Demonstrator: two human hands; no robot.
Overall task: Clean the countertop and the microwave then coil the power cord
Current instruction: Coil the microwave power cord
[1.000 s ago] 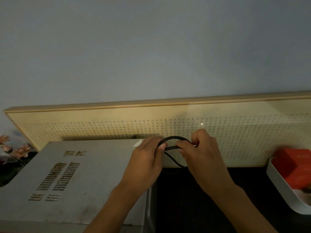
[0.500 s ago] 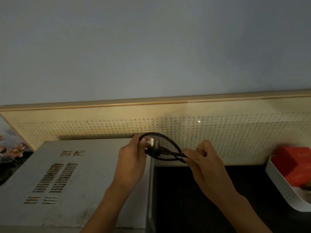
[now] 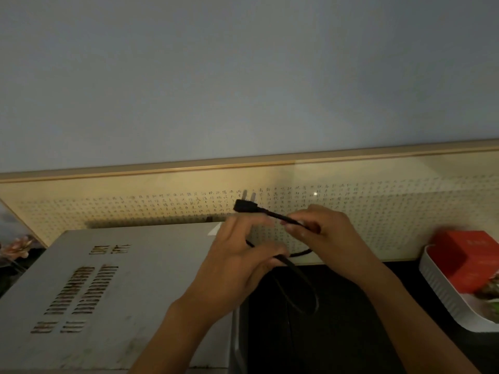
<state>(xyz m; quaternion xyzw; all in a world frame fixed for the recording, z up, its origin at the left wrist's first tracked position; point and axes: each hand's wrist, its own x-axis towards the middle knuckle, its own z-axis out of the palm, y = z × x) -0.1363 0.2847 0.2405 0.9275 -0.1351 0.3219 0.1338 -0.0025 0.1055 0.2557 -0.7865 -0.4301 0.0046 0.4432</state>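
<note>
No brand could be read; the framed panel (image 3: 378,211) across mid-frame carried rows of small characters, too tiny to make out. Centre frame, the right hand (image 3: 332,236) pinched the black power cord (image 3: 302,287) just behind its plug (image 3: 244,205), prongs up, higher than half a second ago. The left hand (image 3: 237,268) had thumb and fingers curled on the cord lower down, other fingers spread, a loop hanging below over the dark countertop (image 3: 337,319). The microwave (image 3: 108,292) sat lower left.

Dim, flat indoor light; hands (image 3: 272,252) motion-blurred, a small glare spot on the framed panel (image 3: 378,217).
</note>
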